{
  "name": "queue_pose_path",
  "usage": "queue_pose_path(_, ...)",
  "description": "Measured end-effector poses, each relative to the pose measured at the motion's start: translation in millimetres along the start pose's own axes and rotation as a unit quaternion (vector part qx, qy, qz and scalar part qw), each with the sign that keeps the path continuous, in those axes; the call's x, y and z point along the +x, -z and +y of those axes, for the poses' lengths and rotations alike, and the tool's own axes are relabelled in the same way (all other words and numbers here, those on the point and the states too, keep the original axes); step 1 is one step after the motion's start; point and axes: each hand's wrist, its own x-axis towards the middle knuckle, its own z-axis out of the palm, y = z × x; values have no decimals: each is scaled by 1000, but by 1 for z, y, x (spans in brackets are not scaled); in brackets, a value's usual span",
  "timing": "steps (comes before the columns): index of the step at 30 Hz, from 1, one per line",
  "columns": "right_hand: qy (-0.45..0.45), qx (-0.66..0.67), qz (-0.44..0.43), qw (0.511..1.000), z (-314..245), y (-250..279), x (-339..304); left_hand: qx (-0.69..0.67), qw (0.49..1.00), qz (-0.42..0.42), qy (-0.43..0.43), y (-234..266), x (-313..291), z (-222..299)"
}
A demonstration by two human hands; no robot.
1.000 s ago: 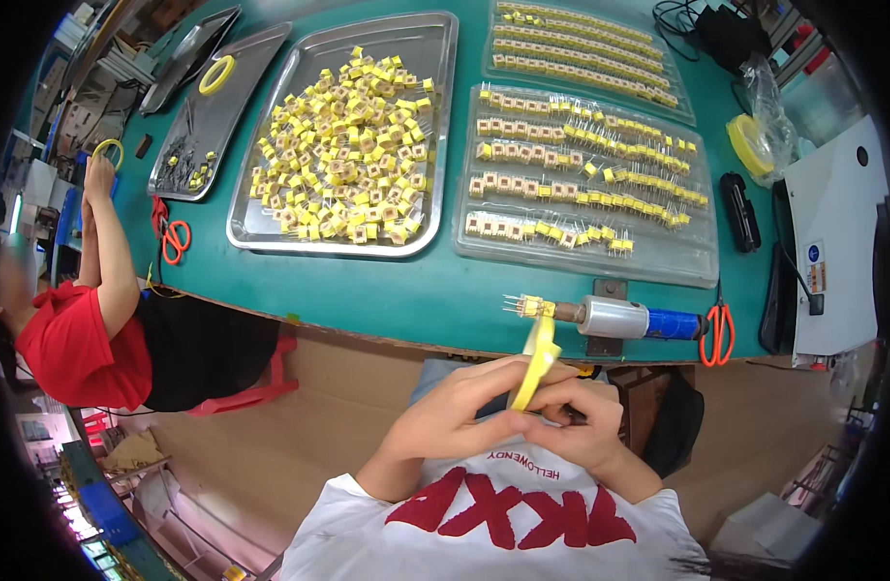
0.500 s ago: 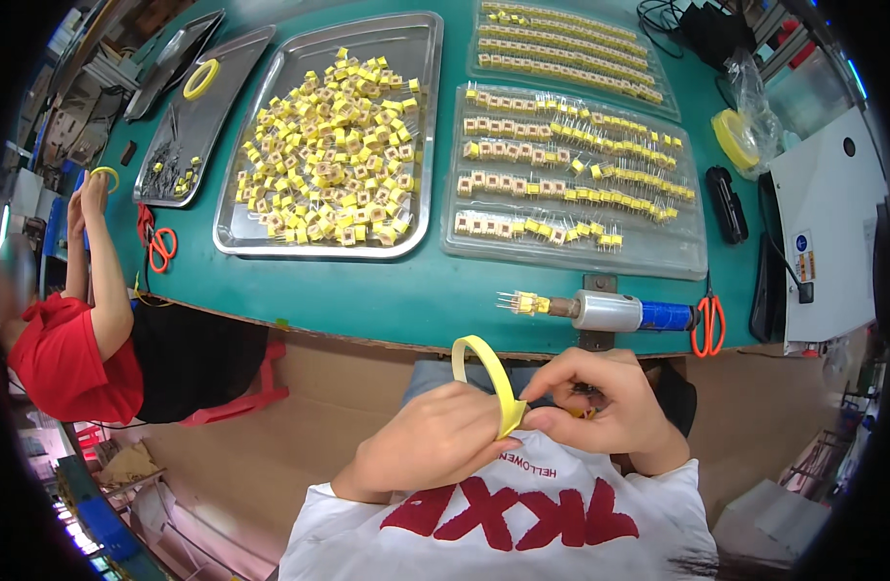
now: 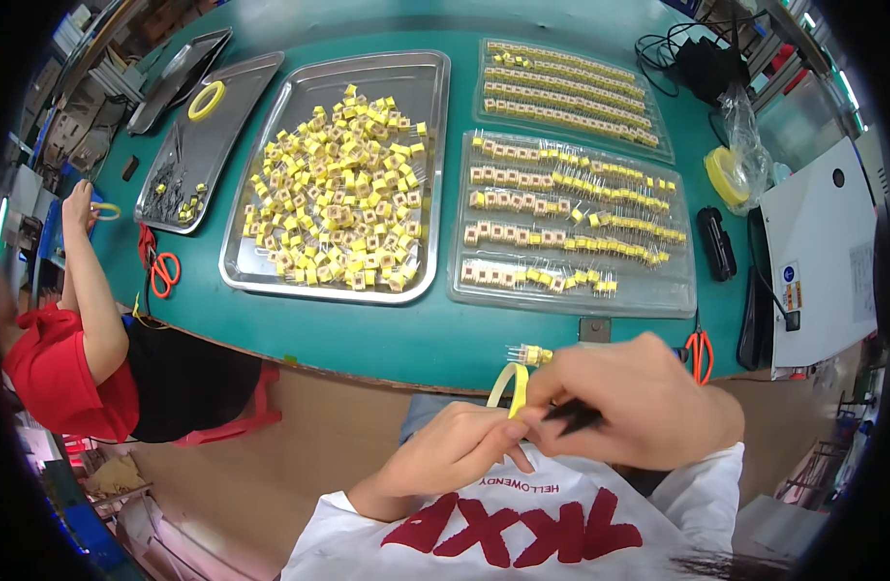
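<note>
Low in front of my chest, my left hand pinches a roll of yellow tape, held upright as a ring. Close against it, my right hand is closed, its fingertips meeting the tape by my left thumb. A dark pointed tool lies in the right hand's grip; its kind is not clear. Just beyond the right hand, a small yellow-wrapped coil part with metal pins sticks out at the bench's front edge. The spindle that carried it is mostly hidden by that hand.
A metal tray is heaped with yellow coil parts. Clear plastic trays hold rows of them. Orange-handled scissors lie right, another pair left. A white box stands right. A co-worker in a red shirt sits left.
My right hand has come up and forward over the spindle, covering it. The tape roll and left hand have shifted slightly right. The view has tilted, so the bench appears lower.
</note>
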Motion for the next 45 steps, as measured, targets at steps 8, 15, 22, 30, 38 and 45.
queue_pose_path(8, -87, 63, -29, 994, 18, 29, 33, -246, 965, 5, 91, -2, 14, 9)
queue_pose_path(15, -147, 147, -120, 971, 40, 35, 41, -142, 989, 26, 39, -3, 18, -3)
queue_pose_path(22, -237, 328, -206, 891, 56, 33, 50, -147, 988, 43, 33, -4, 22, -15)
queue_pose_path(30, -264, 471, -248, 804, 69, 24, 54, -159, 986, -7, 45, 4, 24, -20)
queue_pose_path(38, -186, 258, -123, 940, 61, 40, 42, -174, 983, 3, 56, 6, 27, -10)
queue_pose_path(45, -65, 108, -117, 985, 40, 44, 18, -152, 988, -5, 19, 10, 29, -13)
